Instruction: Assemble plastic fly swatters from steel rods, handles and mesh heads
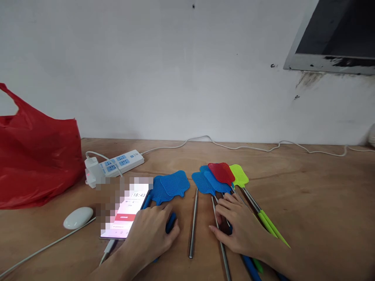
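My left hand (pixel 152 230) curls around a blue handle (pixel 170 223) that shows between its thumb and forefinger. Just beyond it lie two overlapping blue fly swatter heads (pixel 175 183). My right hand (pixel 238 226) bends its fingers over a bunch of fly swatters, with metal rods and a bit of blue between thumb and fingers; its palm hides most of the grip. The bunch fans out into blue heads (pixel 202 183), a red head (pixel 222 173) and a yellow-green head (pixel 239 175). Between my hands a loose metal rod (pixel 193 224) lies on the table.
A lit phone (pixel 129 212) with a charging cable lies left of my left hand, with a white mouse-shaped object (pixel 78 217) farther left. Behind them are a white power strip (pixel 123 164) and a red plastic bag (pixel 38 156). A white cord (pixel 234 147) runs along the wall.
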